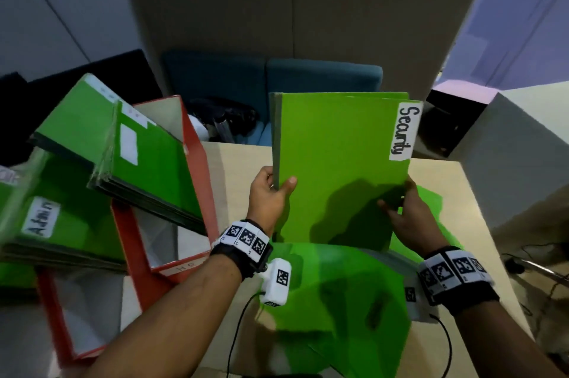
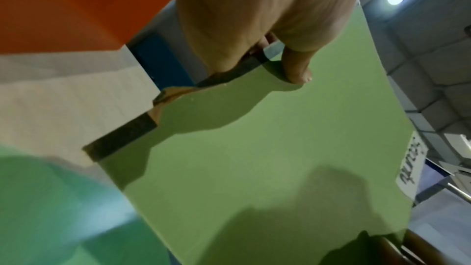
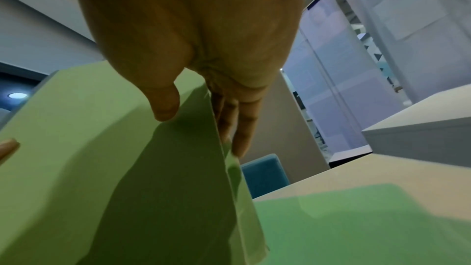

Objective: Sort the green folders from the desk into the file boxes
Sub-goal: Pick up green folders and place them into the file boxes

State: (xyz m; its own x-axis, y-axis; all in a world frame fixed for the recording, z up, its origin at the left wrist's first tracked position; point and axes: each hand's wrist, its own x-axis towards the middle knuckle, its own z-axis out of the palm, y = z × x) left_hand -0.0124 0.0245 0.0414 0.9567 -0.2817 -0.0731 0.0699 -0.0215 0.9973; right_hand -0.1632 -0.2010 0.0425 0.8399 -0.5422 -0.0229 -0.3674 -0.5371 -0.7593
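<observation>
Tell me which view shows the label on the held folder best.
The head view: the white label on the green folder reads "Security" in full. The left wrist view catches only its blurred tail at the folder's edge; the right wrist view shows none of it.

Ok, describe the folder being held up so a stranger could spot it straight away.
Above the middle of the pale desk, the left hand and right hand hold a green folder upright. Unlike the other folders, its white label reads Security.
</observation>
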